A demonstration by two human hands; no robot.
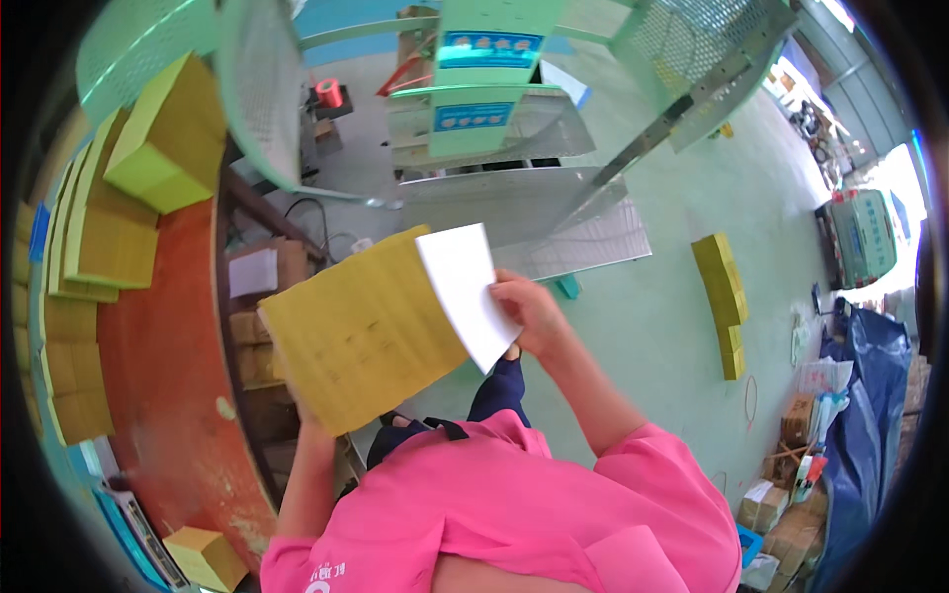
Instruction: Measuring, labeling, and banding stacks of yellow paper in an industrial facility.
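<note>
A large yellow-brown rectangular piece (366,326), like card or a wrapped flat pack, is held tilted in front of me. My left hand (312,420) grips it at its lower left edge, with most of the fingers hidden behind it. A white sheet of paper (463,292) lies against its right end, partly overlapping it. The fingers of my right hand (532,308) pinch the right edge of that sheet. Whether the sheet is stuck to the yellow piece, I cannot tell.
A worn red-brown table (163,326) stands at left, with yellow blocks (173,133) stacked along it. Ahead is a metal machine with a sloping tray (534,217). More yellow blocks (722,287) lie on the floor at right, near cartons (796,534) and a blue tarp (870,395).
</note>
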